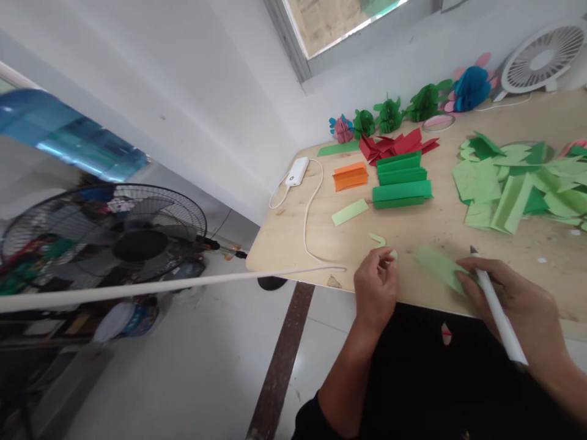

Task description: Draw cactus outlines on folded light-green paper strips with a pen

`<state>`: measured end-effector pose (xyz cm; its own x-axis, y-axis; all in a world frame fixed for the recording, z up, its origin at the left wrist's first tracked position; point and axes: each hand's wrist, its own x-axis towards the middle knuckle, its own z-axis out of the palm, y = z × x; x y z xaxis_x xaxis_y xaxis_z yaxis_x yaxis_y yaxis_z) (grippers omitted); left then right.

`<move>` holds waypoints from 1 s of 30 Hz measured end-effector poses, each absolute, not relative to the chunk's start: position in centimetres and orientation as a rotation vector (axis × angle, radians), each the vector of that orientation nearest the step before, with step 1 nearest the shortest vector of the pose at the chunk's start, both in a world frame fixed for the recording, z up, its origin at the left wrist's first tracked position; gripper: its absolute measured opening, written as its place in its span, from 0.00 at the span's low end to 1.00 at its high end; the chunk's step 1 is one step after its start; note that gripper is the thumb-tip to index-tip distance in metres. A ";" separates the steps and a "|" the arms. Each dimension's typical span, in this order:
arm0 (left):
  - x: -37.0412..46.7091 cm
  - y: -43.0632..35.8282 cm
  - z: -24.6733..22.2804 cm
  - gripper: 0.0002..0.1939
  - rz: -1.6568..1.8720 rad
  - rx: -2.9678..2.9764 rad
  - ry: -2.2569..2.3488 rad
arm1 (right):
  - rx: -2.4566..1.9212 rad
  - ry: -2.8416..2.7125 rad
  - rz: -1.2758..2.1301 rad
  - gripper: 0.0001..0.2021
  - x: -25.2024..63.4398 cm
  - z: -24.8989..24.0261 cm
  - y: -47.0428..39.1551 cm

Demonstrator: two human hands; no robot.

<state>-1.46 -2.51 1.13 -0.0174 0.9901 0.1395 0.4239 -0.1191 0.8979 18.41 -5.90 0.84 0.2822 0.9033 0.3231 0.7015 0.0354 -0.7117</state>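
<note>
My left hand [376, 282] is at the table's front edge, its fingers pinched on a small light green paper piece [394, 254]. Another small bent green strip [378, 239] lies just beyond its fingertips. My right hand [513, 299] pinches a light green paper strip [438, 267], which is blurred by motion, and a white pen [499, 315] rests in the same hand with its dark tip pointing away from me. Beyond my hands lie a pale green strip [350, 212], folded green papers [402, 194], folded orange paper [350, 176] and red papers [401, 145].
A heap of light green cutouts [516, 183] covers the table's right part. Paper flowers [389, 115] and a small white fan [541, 60] stand along the wall. A white power bank [298, 171] trails a cable [306, 229] over the left edge. A large black fan [140, 244] stands left.
</note>
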 end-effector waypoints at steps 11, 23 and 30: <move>-2.6 -2.2 1.1 0.09 0.589 2.211 1.868 | -1.758 -1.553 0.208 0.18 18.9 -0.5 -4.1; -3.0 -1.7 1.4 0.09 0.610 2.148 1.775 | -1.589 -1.855 -0.162 0.17 20.8 -2.1 -6.1; -2.2 -1.9 1.6 0.11 0.663 2.036 1.742 | -1.534 -1.846 -0.155 0.15 19.6 -1.9 -6.7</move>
